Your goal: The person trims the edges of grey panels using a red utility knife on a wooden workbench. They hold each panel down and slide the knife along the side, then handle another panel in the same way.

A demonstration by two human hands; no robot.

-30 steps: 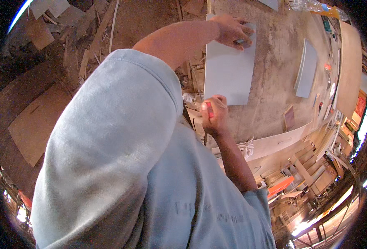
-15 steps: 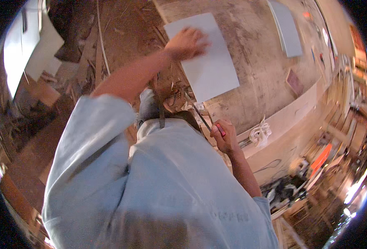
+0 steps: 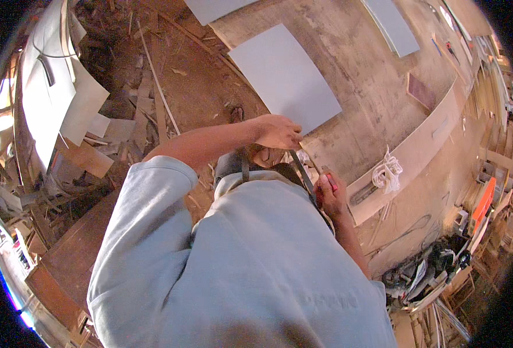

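My right hand [image 3: 333,200] is closed round the red handle of a long, flat, dark file [image 3: 303,169] close to my waist. At the file's far end is my left hand [image 3: 278,132], its fingers curled down onto the tip. Just beyond lies a white rectangular panel [image 3: 288,75], flat on a large worn board [image 3: 355,110]. The panel's near corner is beside my left fingers. How my left fingertips meet the file is partly hidden.
A bundle of white cord [image 3: 387,173] rests on the bench's near edge strip [image 3: 413,153]. Farther off are a stack of white panels [image 3: 392,29], another white sheet [image 3: 216,8] and a reddish-brown block [image 3: 420,91]. Wood scraps [image 3: 134,110] litter the floor at left.
My left hand has come back from over the white panel to the file's tip. My right hand still holds the red handle. The view has shifted slightly.
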